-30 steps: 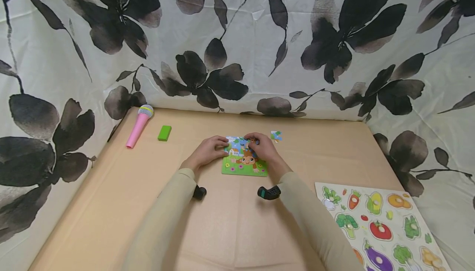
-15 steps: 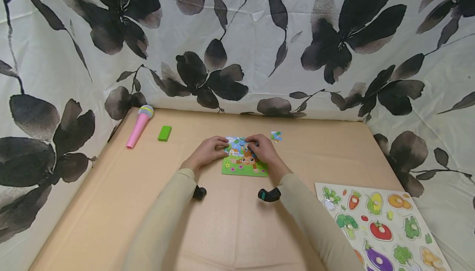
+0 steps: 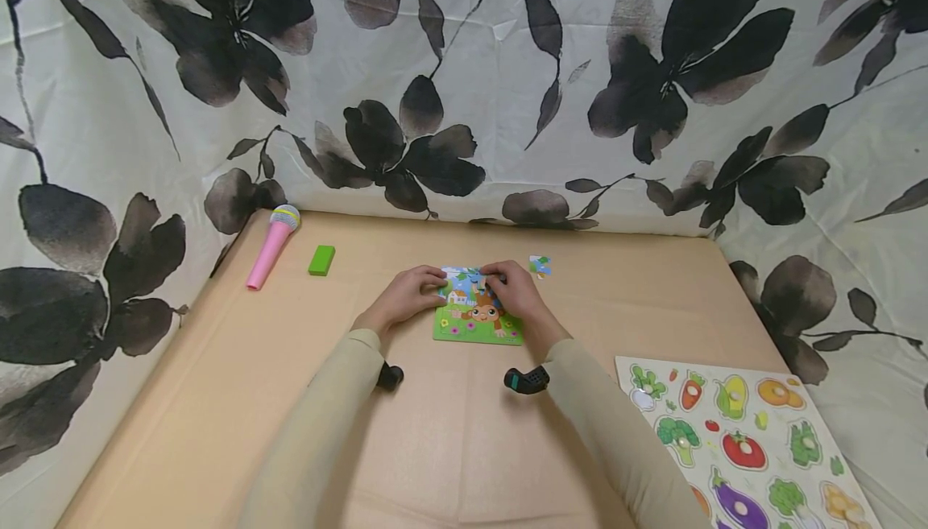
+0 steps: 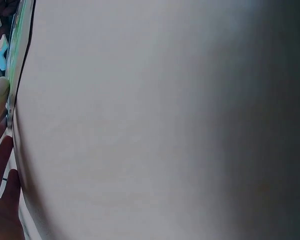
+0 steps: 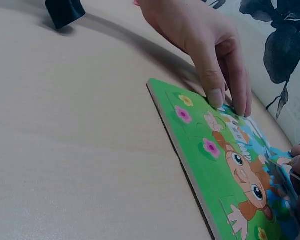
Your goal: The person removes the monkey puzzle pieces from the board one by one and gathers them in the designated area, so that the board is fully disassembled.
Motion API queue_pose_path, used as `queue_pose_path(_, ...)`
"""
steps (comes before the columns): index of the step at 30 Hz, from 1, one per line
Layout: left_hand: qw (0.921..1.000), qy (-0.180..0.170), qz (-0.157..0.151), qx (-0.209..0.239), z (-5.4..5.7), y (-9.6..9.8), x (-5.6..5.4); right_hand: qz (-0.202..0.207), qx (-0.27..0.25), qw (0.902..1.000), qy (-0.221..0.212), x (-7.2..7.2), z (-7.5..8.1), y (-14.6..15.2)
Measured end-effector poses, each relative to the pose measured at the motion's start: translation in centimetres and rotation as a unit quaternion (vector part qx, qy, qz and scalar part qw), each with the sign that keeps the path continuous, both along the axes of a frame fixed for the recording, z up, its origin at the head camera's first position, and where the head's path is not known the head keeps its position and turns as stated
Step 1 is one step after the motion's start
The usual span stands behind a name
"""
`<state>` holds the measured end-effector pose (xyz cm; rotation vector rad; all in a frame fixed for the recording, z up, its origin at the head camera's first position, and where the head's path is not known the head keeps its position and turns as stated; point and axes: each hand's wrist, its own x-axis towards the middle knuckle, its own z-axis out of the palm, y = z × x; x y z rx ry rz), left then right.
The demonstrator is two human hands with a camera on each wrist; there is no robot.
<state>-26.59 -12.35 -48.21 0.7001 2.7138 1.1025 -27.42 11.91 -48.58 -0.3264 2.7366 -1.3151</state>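
Note:
A square jigsaw puzzle (image 3: 471,328) with a monkey, a house and flowers on green lies flat in the head view's middle. My left hand (image 3: 408,295) holds its left side, thumb on the face and fingers at the edge, as the right wrist view also shows. At the puzzle's upper right, my right hand (image 3: 516,287) pinches a blue puzzle piece (image 5: 279,157) over the picture. Part of that piece hides behind the fingers. Another loose puzzle piece (image 3: 540,266) lies just beyond the right hand. In the left wrist view a blue puzzle piece (image 4: 1,54) shows near the fingers.
A pink toy microphone (image 3: 271,247) and a green block (image 3: 321,260) lie at the table's back left. A vegetable board (image 3: 739,432) covers the right front. Floral cloth (image 3: 500,78) hangs behind the table (image 3: 449,448).
My right hand has shifted very slightly over the puzzle's upper right, fingers still pinching the piece. The left hand, the puzzle and the loose piece stay put.

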Motion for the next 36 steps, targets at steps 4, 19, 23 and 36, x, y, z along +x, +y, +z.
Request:
queue_pose_path(4,1.0000,0.000,0.001,-0.002,0.0,0.0,0.0,-0.018,-0.037,0.9992,0.002,0.1,0.3,0.3)
queue_pose_path(19,1.0000,0.004,0.004,-0.004,-0.5,0.1,-0.2,-0.099,-0.092,0.9908,-0.002,0.2,0.6,4.5)
queue_pose_path(23,0.9999,0.006,0.007,-0.005,-0.5,0.1,-0.2,-0.127,-0.132,0.9830,-0.013,0.2,0.7,6.2)
queue_pose_path(36,0.9971,-0.029,0.036,0.060,-1.1,0.3,0.2,-0.230,-0.113,0.9658,-0.041,-0.3,0.0,11.5)
